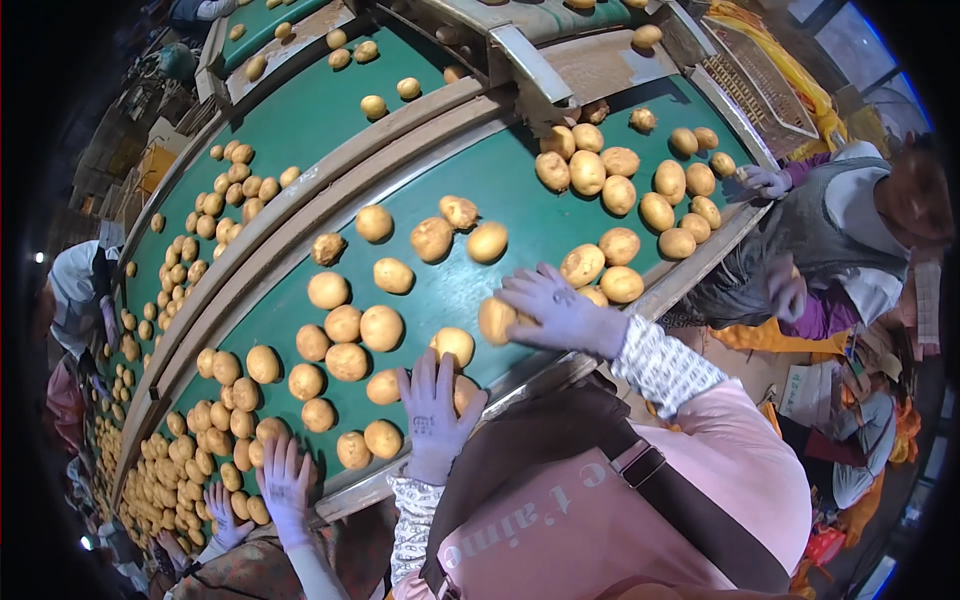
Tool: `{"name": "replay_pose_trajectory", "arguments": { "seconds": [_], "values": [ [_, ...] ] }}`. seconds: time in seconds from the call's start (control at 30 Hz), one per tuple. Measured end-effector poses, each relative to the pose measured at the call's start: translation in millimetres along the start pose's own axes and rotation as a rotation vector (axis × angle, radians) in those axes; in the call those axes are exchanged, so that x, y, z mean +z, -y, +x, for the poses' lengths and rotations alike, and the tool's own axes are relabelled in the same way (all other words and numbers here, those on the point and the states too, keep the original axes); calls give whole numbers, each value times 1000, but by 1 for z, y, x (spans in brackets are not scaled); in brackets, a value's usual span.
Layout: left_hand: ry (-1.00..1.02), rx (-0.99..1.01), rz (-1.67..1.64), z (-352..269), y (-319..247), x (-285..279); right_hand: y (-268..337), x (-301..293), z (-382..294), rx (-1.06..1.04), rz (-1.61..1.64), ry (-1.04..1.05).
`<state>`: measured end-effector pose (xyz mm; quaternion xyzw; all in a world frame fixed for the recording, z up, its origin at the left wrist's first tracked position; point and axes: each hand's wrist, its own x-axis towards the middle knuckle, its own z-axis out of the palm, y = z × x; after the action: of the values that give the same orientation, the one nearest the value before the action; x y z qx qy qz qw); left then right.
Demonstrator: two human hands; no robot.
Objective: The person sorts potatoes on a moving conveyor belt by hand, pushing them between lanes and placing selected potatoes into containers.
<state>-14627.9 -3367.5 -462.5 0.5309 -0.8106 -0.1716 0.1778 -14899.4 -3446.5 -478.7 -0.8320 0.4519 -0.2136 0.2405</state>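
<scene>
Many potatoes (381,328) lie on a green conveyor belt (457,296) before me. My left hand (435,420), in a lavender glove, rests with fingers spread at the belt's near edge; a potato (452,347) lies at its fingertips and another is partly hidden beside its thumb. Whether it grips either one, I cannot tell. To the right, my right hand (559,311), gloved alike, is over a potato (496,321) with its fingers against it. Beyond that hand, potatoes (582,265) sit in a loose group near the metal edge.
A co-worker's gloved hands (285,480) are at the belt on the left. Another co-worker (810,225) stands at the right end, one hand by the potatoes. A wooden divider (322,176) separates a second belt (300,105). A metal bracket (529,64) and a plastic crate (757,82) stand farther back.
</scene>
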Motion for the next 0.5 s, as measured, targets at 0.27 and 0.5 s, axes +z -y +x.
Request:
{"name": "replay_pose_trajectory", "arguments": {
  "seconds": [0.27, 0.5],
  "values": [
    [64, 28, 75, 5, -17, 29, -35, -45, -74, 658, -296, 130],
    [-178, -182, 415, 85, -25, 49, -74, -51, -5, 256, -310, 15]
  ]
}}
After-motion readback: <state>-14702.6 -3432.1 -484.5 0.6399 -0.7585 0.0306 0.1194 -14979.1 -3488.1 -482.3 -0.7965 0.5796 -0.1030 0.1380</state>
